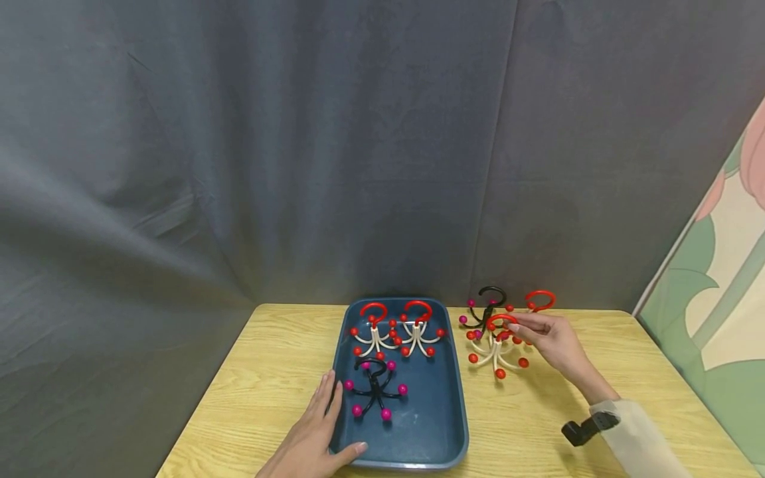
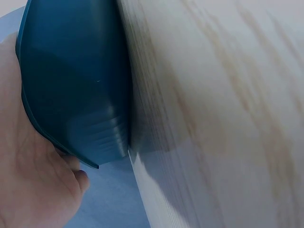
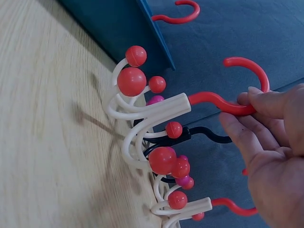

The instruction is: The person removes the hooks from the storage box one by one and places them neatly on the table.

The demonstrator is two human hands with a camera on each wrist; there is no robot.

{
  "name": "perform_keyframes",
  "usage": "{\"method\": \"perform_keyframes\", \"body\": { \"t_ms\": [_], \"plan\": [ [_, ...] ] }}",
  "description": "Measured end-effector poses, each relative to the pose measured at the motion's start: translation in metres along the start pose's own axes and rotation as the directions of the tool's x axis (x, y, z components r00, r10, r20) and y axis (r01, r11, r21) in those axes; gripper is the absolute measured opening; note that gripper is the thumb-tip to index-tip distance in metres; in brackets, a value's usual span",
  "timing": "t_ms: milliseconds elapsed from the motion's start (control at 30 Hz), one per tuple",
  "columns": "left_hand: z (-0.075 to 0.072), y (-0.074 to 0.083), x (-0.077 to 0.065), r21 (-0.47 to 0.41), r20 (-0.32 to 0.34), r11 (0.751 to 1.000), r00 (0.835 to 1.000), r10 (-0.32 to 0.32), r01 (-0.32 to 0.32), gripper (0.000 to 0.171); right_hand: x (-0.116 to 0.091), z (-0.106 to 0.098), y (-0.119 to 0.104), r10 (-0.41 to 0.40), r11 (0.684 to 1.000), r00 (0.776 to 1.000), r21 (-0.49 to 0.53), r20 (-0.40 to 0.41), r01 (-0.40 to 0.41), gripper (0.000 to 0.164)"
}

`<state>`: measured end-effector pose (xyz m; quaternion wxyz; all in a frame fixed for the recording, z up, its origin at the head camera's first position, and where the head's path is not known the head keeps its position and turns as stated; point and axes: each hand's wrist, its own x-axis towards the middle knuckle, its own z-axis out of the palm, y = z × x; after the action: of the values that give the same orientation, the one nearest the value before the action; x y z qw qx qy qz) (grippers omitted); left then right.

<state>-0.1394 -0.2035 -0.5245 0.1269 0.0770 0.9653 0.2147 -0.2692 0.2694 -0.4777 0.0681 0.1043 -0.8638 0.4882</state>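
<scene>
- Just right of the tray point(image 1: 425, 421), over the surface point(image 1: 269, 358), a white hanger point(image 3: 166, 110) is held by its red hook point(image 3: 259, 72), pinched in the right grip point(image 1: 552, 342).
- Likely light, stiff, smooth plastic; the hook looks the surest hold, clear of snag-prone arms point(image 3: 127, 146).
- Behind, a black hanger point(image 3: 178, 137) and a red-hooked one point(image 3: 197, 206) crowd close, apt to tangle.
- Straight-fingered, the left grip point(image 1: 311, 425) rests at the tray's left rim; three hangers point(image 1: 374, 386) stand inside, its right wall point(image 3: 104, 23) barring the low way leftward.

Right hand point(image 1: 551, 340) pinches between thumb and fingers; left hand point(image 1: 312, 426) straight-fingered, thumb spread apart.
</scene>
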Motion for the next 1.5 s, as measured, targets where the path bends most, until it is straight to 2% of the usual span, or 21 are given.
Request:
{"method": "perform_keyframes", "body": {
  "t_ms": [300, 667, 900, 1067, 1300, 1500],
  "plan": [
    [0.000, -0.001, 0.001, 0.005, -0.004, 1.000, 1.000, -0.001, 0.001, 0.122, 0.002, 0.003, 0.003, -0.016, 1.000, 1.000, 0.013, -0.011, 0.016, 0.038],
    [0.000, -0.001, 0.001, 0.006, -0.014, 1.000, 1.000, 0.023, -0.023, 0.123, 0.004, 0.005, 0.006, -0.006, 0.999, 1.000, 0.037, 0.016, 0.005, 0.039],
    [0.000, -0.002, 0.002, 0.009, -0.009, 1.000, 1.000, 0.029, -0.029, 0.123, 0.005, 0.007, 0.012, -0.016, 0.996, 0.999, 0.090, 0.029, 0.013, 0.040],
    [-0.001, -0.002, 0.001, 0.010, -0.009, 1.000, 1.000, 0.028, -0.027, 0.123, 0.005, 0.007, 0.014, -0.020, 0.998, 1.000, 0.054, 0.020, 0.019, 0.039],
    [-0.001, -0.002, 0.002, -0.004, -0.017, 1.000, 1.000, 0.020, -0.020, 0.121, 0.006, 0.006, 0.015, 0.014, 1.000, 1.000, 0.013, 0.019, -0.015, 0.043],
    [0.001, 0.000, 0.003, -0.018, 0.005, 1.000, 1.000, -0.015, 0.016, 0.121, 0.006, 0.002, -0.001, 0.031, 0.999, 0.999, -0.016, 0.010, -0.031, 0.048]
  ]
}}
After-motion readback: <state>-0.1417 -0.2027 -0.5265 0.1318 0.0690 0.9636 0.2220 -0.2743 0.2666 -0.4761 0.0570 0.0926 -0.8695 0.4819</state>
